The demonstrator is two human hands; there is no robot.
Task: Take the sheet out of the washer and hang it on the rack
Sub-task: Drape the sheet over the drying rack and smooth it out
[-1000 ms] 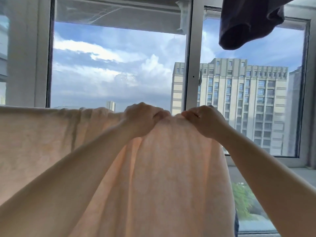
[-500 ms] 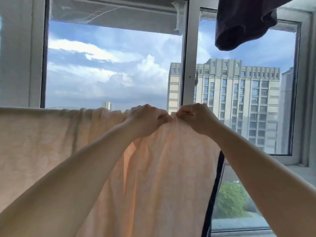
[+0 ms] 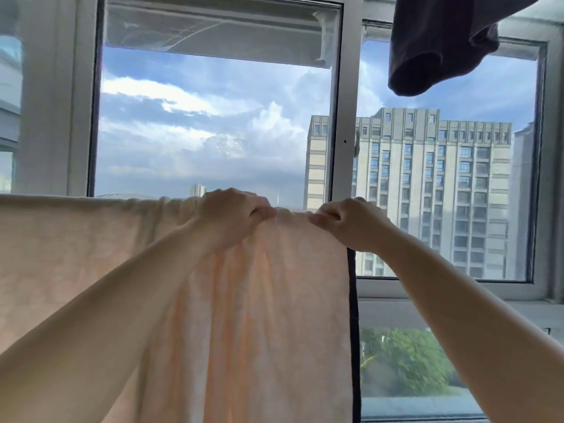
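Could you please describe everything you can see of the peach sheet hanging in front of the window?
The sheet is pale peach, soft-looking cloth, backlit and creased in vertical folds. It hangs over a support hidden beneath its top edge, running off the left and bottom of the view. A dark strip shows along its right edge. The left hand and right hand grip its bunched top edge, close together.

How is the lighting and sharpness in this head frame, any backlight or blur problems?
Head view: strongly backlit by the window; the sheet glows translucent peach; the dark garment is nearly a silhouette. Left hand and right hand read fine; edges are slightly soft, and the frame verticals bow from the wide lens.
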